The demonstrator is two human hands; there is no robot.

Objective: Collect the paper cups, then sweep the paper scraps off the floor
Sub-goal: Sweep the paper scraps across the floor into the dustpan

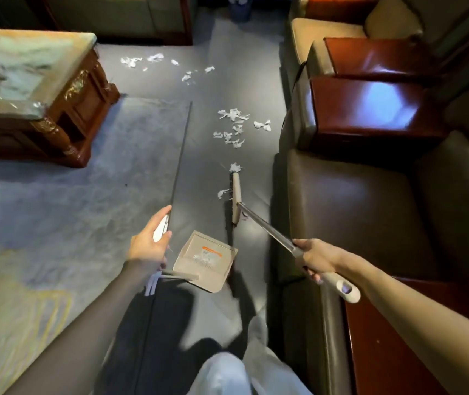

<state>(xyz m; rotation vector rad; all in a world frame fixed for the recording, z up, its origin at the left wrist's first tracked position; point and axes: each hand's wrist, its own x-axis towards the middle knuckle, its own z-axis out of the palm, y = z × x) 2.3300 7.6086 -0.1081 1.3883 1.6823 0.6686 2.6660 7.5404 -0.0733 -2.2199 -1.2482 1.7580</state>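
Grey flooring point(216, 81) runs between a pale patterned rug point(85, 181) and dark brown leather sofas point(356, 209) with glossy red wooden armrests. A carved wooden worktop with a marbled stone top point(28, 67) stands on the far left. White torn paper scraps point(233, 126) lie scattered on the floor ahead, some further off, with two small pieces against the head of the beige broom with a metal shaft point(237, 195). The right hand point(316, 258) is wrapped round that shaft. The left hand point(148, 243) curls loosely round a white grip, with the beige plastic dustpan point(199, 263) just beside it, low over the floor.
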